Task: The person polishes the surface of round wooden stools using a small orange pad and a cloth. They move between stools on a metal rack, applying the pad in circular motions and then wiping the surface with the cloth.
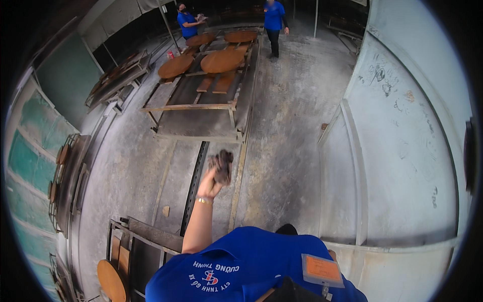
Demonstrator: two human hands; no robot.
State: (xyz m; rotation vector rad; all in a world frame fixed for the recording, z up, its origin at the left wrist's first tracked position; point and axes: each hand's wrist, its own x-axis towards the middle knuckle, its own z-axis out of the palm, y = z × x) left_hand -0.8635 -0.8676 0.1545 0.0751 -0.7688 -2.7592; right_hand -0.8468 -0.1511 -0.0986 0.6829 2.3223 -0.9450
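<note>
My left hand (210, 186) reaches forward from the lower middle, over the floor. Its fingers are closed round a dark brown, crumpled wad (224, 167); blur keeps me from telling whether it is a rag or something else. A thin bracelet circles the wrist. Beyond the hand stands a low metal rack cart (196, 107), apart from it. On that cart lie brown round wooden tops (222, 61) and small flat boards (224, 83). My right hand does not show; my blue shirt (241, 267) fills the lower edge.
A floor track (194, 189) runs toward the cart. At lower left another rack (151, 236) carries a round wooden top (111, 281). More loaded racks (70, 186) line the left. A pale panel wall (402, 136) borders the right. Two people (274, 22) (187, 22) stand at the back.
</note>
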